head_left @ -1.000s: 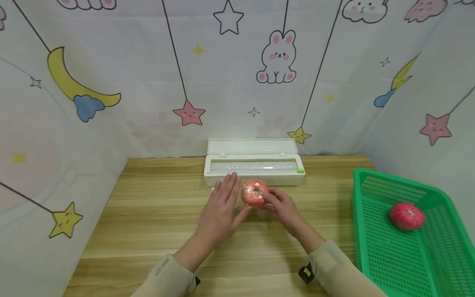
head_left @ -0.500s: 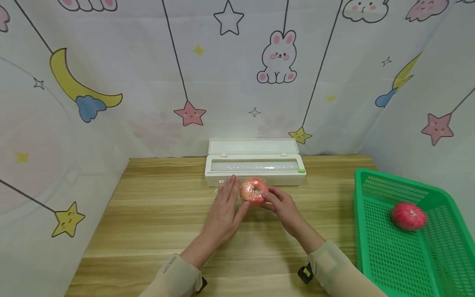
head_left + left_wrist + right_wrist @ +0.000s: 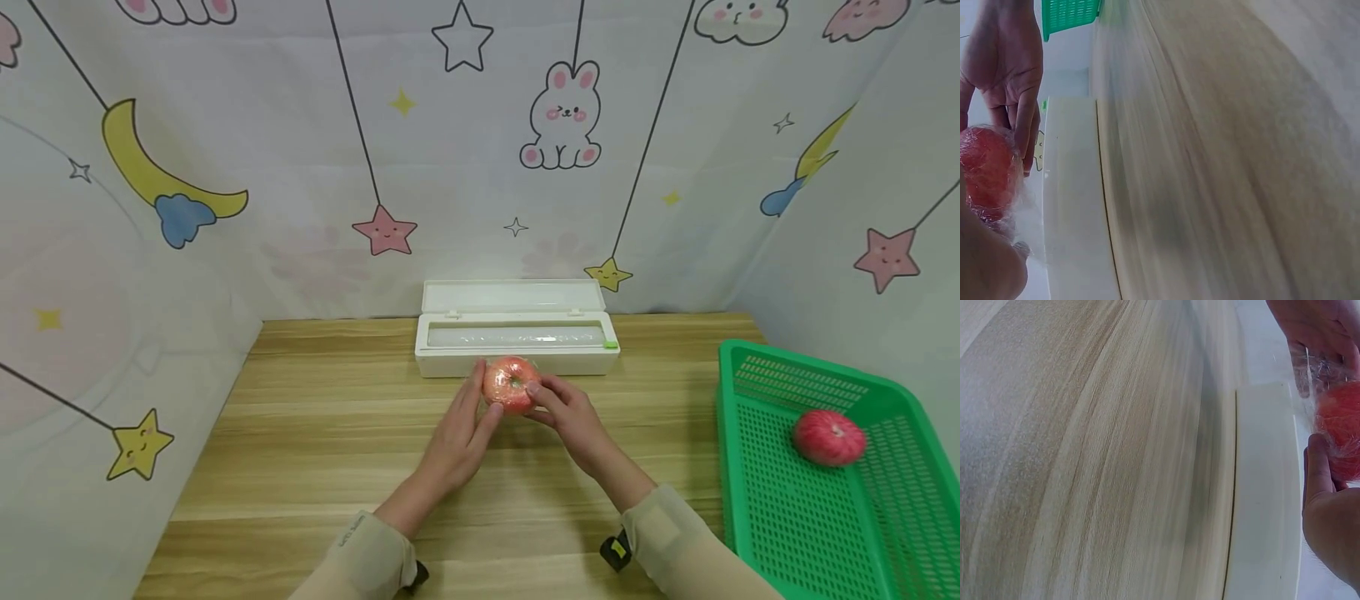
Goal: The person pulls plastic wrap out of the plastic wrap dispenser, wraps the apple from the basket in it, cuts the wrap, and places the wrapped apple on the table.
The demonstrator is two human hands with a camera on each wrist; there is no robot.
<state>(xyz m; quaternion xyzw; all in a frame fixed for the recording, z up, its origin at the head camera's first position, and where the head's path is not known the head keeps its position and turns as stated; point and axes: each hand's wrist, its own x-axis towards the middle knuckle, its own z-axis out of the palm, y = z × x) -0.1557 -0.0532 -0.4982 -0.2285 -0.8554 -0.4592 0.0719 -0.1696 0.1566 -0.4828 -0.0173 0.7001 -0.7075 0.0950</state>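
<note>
A red apple [image 3: 511, 385] in clear plastic wrap is held up in front of the white wrap box in the head view. My right hand [image 3: 576, 421] grips it from the right, thumb on top and fingers beneath. On its left side my left hand [image 3: 455, 437] lies with straight fingers along the apple, the thumb close to its near edge. Loose cling film [image 3: 1310, 372] stands out from the apple toward the left hand in the right wrist view. The left wrist view shows crinkled film over the apple [image 3: 988, 169] too.
The white cling film box [image 3: 517, 364] stands against the back wall, lid [image 3: 512, 296] raised, a roll [image 3: 516, 337] inside. At the right a green basket [image 3: 738, 467] holds another red apple [image 3: 828, 437]. A wooden table [image 3: 315, 467] lies under everything.
My left hand has moved in to the right and turned against the apple's side. The loose film on the left has been folded toward the apple. The right hand keeps its grip.
</note>
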